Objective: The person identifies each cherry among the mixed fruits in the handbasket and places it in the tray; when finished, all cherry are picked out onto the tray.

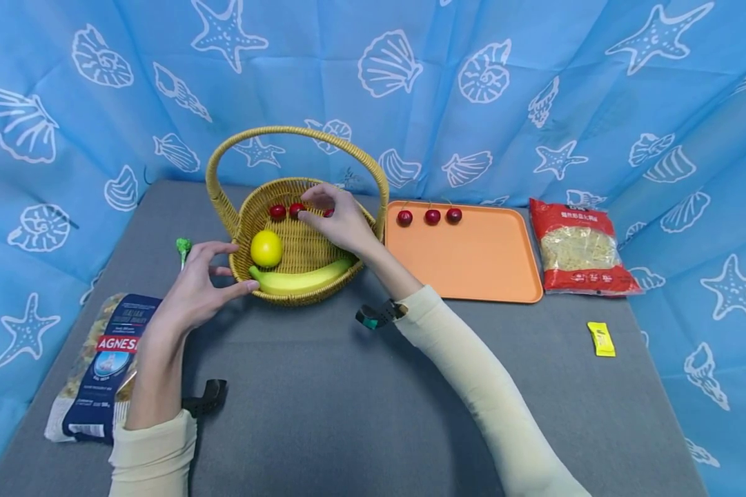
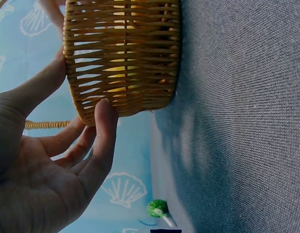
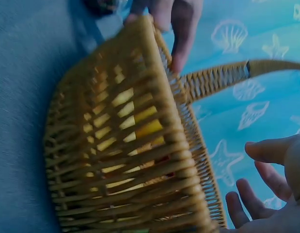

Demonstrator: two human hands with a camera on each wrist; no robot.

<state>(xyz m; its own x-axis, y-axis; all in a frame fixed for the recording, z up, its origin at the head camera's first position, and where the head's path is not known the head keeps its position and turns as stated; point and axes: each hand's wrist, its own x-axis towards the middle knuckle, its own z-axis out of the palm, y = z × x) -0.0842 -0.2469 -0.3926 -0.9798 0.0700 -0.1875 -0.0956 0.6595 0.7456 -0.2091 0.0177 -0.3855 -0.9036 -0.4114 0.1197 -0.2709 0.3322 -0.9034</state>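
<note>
A wicker basket (image 1: 304, 298) with a tall arched handle stands on the grey table. In it lie a yellow lemon-like fruit (image 1: 266, 248), a banana (image 1: 304, 279) along the front, and three cherries (image 1: 277, 212) near the back wall, one partly hidden by fingers. My left hand (image 1: 201, 283) holds the basket's left end, thumb at the front rim and fingers against the side; the left wrist view shows this hand (image 2: 53, 160) from below. Over the basket's back right is my right hand (image 1: 341, 217). Its thumb and fingers are apart, with nothing between them in the right wrist view.
An orange tray (image 1: 466, 255) to the right carries three cherries (image 1: 432, 217) along its back edge. Beyond it lie a red pasta bag (image 1: 580, 248) and a small yellow packet (image 1: 601, 339). At left are a blue pasta bag (image 1: 108, 373) and a green-topped vegetable (image 1: 183, 247).
</note>
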